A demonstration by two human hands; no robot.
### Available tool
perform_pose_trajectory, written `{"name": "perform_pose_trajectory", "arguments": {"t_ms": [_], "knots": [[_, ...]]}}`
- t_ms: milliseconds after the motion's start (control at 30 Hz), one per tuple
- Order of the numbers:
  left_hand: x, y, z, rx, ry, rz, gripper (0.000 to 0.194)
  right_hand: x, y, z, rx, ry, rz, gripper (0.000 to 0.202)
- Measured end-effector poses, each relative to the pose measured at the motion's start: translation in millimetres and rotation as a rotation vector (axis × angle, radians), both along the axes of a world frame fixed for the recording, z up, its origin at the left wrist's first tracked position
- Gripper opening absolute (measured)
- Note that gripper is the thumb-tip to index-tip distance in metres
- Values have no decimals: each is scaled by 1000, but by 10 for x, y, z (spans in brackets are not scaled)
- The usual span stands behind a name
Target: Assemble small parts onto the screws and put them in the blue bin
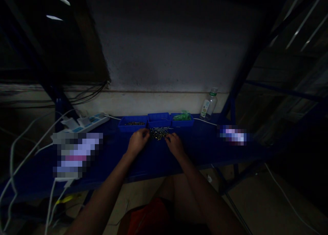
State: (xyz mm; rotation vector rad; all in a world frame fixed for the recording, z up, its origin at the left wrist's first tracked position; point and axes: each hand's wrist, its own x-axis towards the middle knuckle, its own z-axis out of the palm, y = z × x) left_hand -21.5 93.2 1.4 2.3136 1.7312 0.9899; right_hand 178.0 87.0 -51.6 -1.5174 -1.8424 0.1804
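Observation:
On the blue tabletop lies a small pile of metal screws and brass-coloured pieces (159, 133). My left hand (138, 140) is at the pile's left edge, fingers curled together at the tips. At the right edge my right hand (174, 142) has its thumb and fingertips pinched. What either hand holds, if anything, is too small and dark to make out. Just behind the pile stand three blue bins: the left bin (123, 128) has small brass-coloured parts in it, the middle bin (159, 115) shows little inside, and the right bin (183, 124) holds green plastic pieces (182, 116).
A clear plastic bottle (209, 105) stands at the back right. At the left lie a white power strip (88, 124) with plugs and loose white cables (15, 170). Blurred-out bright devices lie at both sides. A wall (164, 103) rises behind the table.

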Motion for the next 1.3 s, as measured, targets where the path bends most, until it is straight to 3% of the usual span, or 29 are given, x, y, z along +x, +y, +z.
{"name": "perform_pose_trajectory", "arguments": {"t_ms": [100, 233, 300, 433, 600, 767, 900, 1300], "knots": [[188, -201, -167, -71, -11, -164, 24, -1, -19, 31, -16, -21, -10, 16], [276, -314, -253, -97, 36, -212, 21, -11, -68, 68, -7, -49, 10, 21], [277, -328, -252, -86, 64, -214, 20, -17, -90, 77, 6, -79, 40, 25], [280, -349, -248, -62, 106, -220, 18, -16, -94, 66, -1, -102, 56, 13], [285, -358, -272, -57, 98, -230, 20, 17, -54, 27, 18, 46, 80, 17], [279, -316, -293, -57, 62, -217, 24, 38, -68, 46, -5, 279, 245, 29], [275, -300, -296, -64, 58, -273, 25, 31, -116, 100, -48, 312, 374, 27], [282, -363, -225, -98, 90, -298, 20, 28, -130, 105, -46, 295, 401, 24]]}}
